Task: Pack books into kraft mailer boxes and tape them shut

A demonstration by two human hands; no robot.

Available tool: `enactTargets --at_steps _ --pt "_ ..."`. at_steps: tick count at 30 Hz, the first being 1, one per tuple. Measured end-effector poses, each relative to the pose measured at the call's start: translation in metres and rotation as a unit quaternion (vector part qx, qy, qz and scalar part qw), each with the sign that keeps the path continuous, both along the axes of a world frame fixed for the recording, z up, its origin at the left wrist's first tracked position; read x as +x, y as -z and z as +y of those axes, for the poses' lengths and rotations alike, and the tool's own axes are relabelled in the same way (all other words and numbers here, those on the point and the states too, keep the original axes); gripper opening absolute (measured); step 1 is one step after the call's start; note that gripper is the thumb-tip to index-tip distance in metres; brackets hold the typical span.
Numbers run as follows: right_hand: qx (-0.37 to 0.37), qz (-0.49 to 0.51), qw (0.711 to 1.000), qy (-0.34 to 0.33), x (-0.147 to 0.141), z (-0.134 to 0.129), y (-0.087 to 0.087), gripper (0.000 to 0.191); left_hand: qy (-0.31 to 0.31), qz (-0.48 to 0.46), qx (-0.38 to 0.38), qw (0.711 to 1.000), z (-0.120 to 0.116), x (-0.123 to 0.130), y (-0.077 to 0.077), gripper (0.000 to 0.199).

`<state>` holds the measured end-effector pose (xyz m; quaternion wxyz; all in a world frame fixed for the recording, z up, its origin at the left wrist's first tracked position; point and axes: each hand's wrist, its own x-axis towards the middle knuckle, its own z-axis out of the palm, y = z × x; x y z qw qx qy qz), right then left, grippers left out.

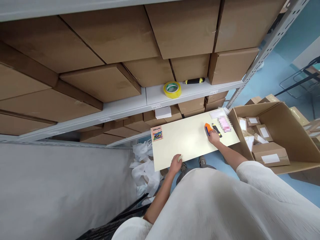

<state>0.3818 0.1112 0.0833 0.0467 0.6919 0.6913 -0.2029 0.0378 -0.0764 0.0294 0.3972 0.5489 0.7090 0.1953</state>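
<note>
My right hand is closed around an orange and blue tool that looks like a tape dispenser, over the right part of a cream table. Just beyond that hand lies a black and yellow utility knife. A blurred-out pink item is beside the knife. At the table's near edge rests my left hand, its thumb apart from the fingers, holding nothing. A small colourful printed box or card lies at the table's far left corner.
Shelving stacked with brown cartons rises behind the table. Its ledge bears a yellow tape roll and another utility knife. A large open carton holding several small boxes stands right. White wrapping lies left.
</note>
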Motion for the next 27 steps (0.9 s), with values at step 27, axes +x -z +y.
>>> enactTargets --at_steps 27 --pt "0.065 0.054 0.972 -0.221 -0.084 -0.028 -0.074 0.032 -0.189 -0.027 0.121 0.974 -0.077 0.015 -0.044 0.036"
